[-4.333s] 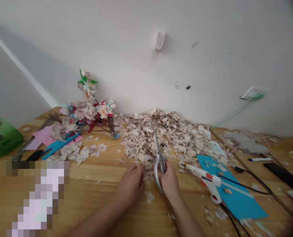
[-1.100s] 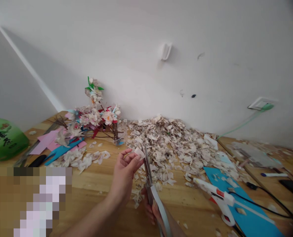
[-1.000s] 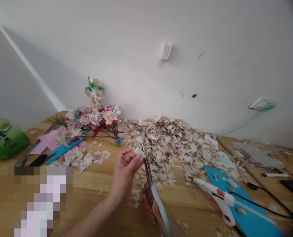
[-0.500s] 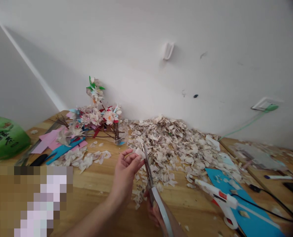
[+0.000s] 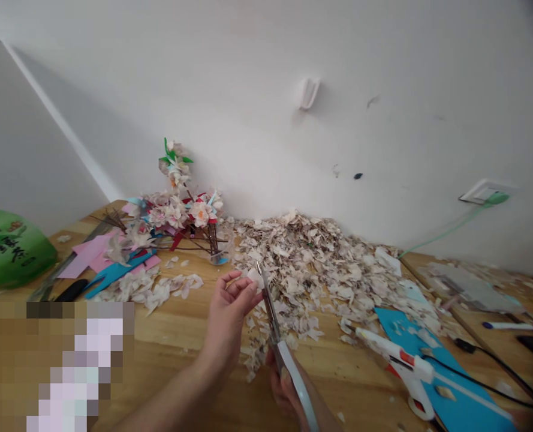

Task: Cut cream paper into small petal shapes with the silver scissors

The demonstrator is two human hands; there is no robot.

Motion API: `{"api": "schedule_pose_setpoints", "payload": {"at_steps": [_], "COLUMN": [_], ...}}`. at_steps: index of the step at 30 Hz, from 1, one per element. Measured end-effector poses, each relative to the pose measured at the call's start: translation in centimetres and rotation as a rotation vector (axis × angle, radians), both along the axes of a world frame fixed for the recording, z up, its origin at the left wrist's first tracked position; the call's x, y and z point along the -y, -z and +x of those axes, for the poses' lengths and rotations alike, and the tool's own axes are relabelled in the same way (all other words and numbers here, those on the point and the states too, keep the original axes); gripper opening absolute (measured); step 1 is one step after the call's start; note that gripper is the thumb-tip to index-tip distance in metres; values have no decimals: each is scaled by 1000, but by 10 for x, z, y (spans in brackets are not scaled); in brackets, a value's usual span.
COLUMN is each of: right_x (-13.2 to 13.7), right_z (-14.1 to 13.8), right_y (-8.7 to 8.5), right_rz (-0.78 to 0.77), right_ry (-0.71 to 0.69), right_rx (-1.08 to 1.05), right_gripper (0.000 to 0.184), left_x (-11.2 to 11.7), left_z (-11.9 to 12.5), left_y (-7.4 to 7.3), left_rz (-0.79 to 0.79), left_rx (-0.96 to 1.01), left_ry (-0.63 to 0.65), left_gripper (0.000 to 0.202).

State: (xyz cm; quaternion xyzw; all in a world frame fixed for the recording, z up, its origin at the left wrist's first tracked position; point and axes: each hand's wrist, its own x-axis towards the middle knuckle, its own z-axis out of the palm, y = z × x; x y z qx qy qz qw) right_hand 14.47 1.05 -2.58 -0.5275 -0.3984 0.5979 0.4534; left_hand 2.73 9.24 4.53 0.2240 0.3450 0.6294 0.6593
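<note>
My left hand [image 5: 230,312] pinches a pale petal [image 5: 255,277] between thumb and fingers. Against the petal's right edge lie the blades of a pair of scissors [image 5: 270,312], pointing away from me. Wrapped round their white and grey handles is my right hand [image 5: 286,384], lower in the view and partly hidden by them. The blades look nearly closed; whether the petal is between them I cannot tell. Just beyond both hands spreads a large heap of dried petals [image 5: 311,258] on the wooden table [image 5: 171,336].
Flowers on twigs [image 5: 176,210] stand at the back left, beside pink paper [image 5: 86,252] and a blue strip [image 5: 117,275]. A smaller petal pile [image 5: 149,288] lies nearer. At right, a glue gun [image 5: 396,354] with a black cable rests by a blue sheet [image 5: 464,390]. A green bag [image 5: 14,252] sits far left.
Both hands, the petal and the scissors hold almost the same position. The whole view has shifted very slightly.
</note>
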Motion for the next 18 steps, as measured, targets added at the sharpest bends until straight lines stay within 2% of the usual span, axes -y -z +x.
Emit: {"api": "schedule_pose_setpoints", "payload": {"at_steps": [7, 13, 18], "right_x": [-2, -6, -3], "right_z": [5, 1, 1], "right_y": [3, 3, -1], "right_rz": [60, 79, 31], "right_ry": [-52, -24, -16], "right_rx": [28, 15, -16], "right_gripper": [21, 37, 38], "left_x": [-1, -1, -2], "left_z": [-1, -1, -2], "left_y": [-1, -2, -2], "left_rz": [4, -3, 9], "left_rx": [3, -2, -28], "left_ry": [11, 2, -7], "left_gripper": [37, 37, 38]}}
